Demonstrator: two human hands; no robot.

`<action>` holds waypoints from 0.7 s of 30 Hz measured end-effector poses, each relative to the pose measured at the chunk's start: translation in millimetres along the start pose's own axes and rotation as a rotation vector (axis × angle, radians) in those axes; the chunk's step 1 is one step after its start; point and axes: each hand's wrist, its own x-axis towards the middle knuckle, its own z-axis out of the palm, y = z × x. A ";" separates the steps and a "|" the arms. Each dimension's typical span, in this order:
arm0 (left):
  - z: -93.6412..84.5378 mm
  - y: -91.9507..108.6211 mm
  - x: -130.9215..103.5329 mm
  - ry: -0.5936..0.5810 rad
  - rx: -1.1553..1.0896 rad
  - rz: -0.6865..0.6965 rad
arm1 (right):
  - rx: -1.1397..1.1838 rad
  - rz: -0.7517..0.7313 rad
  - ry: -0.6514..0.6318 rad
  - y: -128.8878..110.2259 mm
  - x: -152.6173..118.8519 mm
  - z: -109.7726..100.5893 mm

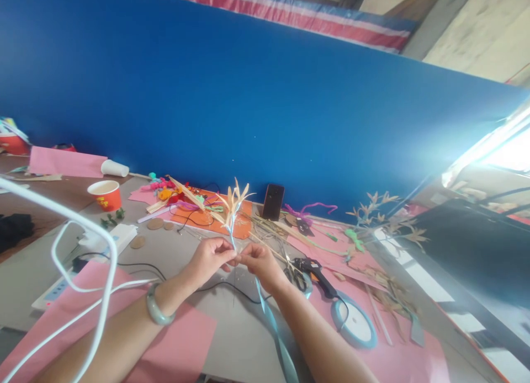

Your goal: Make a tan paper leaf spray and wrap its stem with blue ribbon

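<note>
In the middle, both hands meet at the lower stem of a pale dried flower sprig [233,205], which stands upright above my fingers. Light blue ribbon wraps part of its stem. My left hand [213,256] pinches the stem between thumb and fingers. From the other side, my right hand [261,263] closes on the stem base and the ribbon there. A loose length of light blue ribbon [271,323] hangs from under my right hand toward the table's front. The exact fingertip contact is partly hidden.
Right of my hands lie scissors [296,277], a black glue gun [318,275] and a ribbon spool [355,321]. A phone [273,202] leans on the blue partition [248,96]. White cable [108,283] crosses the left; a red paper cup [106,196] stands behind. More dried sprigs [375,206] are at right.
</note>
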 end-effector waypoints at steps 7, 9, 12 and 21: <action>0.4 -0.4 -0.1 0.038 -0.065 -0.020 | -0.002 -0.011 0.019 0.3 -0.2 0.0; 0.0 0.7 -0.8 0.044 -0.073 -0.021 | -0.021 -0.042 0.001 -1.0 -1.7 0.2; -0.5 2.9 -2.2 0.032 -0.083 -0.015 | -0.063 -0.089 -0.013 -3.4 -4.7 0.5; -1.6 4.6 -1.8 0.009 -0.087 0.003 | -0.155 -0.164 0.027 -7.1 -8.1 -2.5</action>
